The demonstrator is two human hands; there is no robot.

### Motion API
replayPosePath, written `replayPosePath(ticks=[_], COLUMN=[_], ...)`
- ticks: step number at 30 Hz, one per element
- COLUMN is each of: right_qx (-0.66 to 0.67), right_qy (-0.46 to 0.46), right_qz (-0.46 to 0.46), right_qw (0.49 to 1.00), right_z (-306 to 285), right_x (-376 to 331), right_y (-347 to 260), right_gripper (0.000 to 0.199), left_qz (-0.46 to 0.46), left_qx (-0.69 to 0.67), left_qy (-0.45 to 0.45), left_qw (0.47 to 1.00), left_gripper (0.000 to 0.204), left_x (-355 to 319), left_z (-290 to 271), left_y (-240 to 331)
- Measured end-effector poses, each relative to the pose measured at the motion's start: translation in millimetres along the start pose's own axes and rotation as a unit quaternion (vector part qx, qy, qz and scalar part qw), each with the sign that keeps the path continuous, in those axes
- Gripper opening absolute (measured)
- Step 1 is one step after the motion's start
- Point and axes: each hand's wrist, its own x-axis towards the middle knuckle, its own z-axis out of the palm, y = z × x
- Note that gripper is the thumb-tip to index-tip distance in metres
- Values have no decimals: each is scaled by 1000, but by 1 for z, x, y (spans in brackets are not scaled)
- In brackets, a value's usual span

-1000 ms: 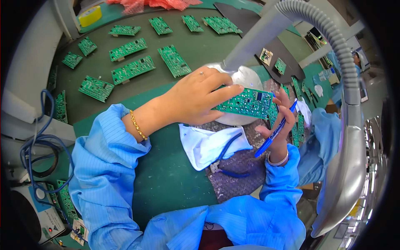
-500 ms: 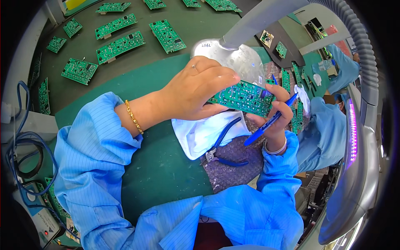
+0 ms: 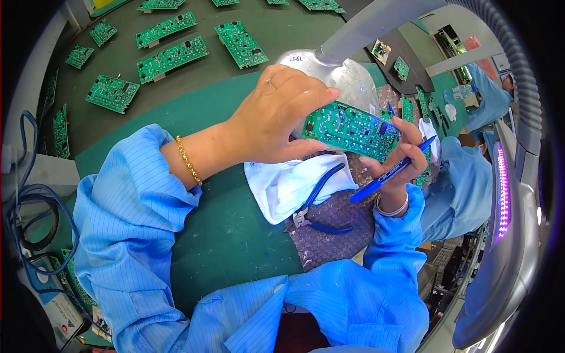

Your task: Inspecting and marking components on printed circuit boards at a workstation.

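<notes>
A green printed circuit board (image 3: 351, 132) is held up, tilted, between my two hands, its solder side showing. Its left end is gripped between thumb and fingers of my left hand (image 3: 276, 115). My right hand (image 3: 406, 154) holds the right end and also has a blue pen (image 3: 391, 171) across its fingers. Below the board, a white cloth (image 3: 268, 188) lies on the green mat. Blue-handled cutters (image 3: 322, 187) rest partly on the cloth and partly on bubble wrap (image 3: 329, 250).
Several green circuit boards (image 3: 173, 59) lie across the far left of the bench. A lamp base (image 3: 347, 76) stands beyond my hands, its arm (image 3: 365, 29) and corded neck curving right. Blue cables (image 3: 26, 200) hang at left. Another person's blue sleeve (image 3: 459, 182) is at right.
The circuit board has shifted slightly right and turned, so more of its face shows. My right hand and the pen have moved a little right with it.
</notes>
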Motion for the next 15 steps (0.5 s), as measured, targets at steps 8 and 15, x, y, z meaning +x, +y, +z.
replayPosePath(ticks=[8, 15], right_qx=[40, 64], right_qy=[2, 17], right_qz=[-7, -5], right_qw=[999, 998], right_z=[2, 3], right_x=[-4, -9], right_y=[2, 6], right_gripper=[58, 62], left_qz=[12, 35], left_qx=[-26, -38], left_qy=[10, -3], left_qw=[1000, 999], left_gripper=[63, 62], left_x=[0, -3], left_z=[-1, -3], left_y=[0, -3])
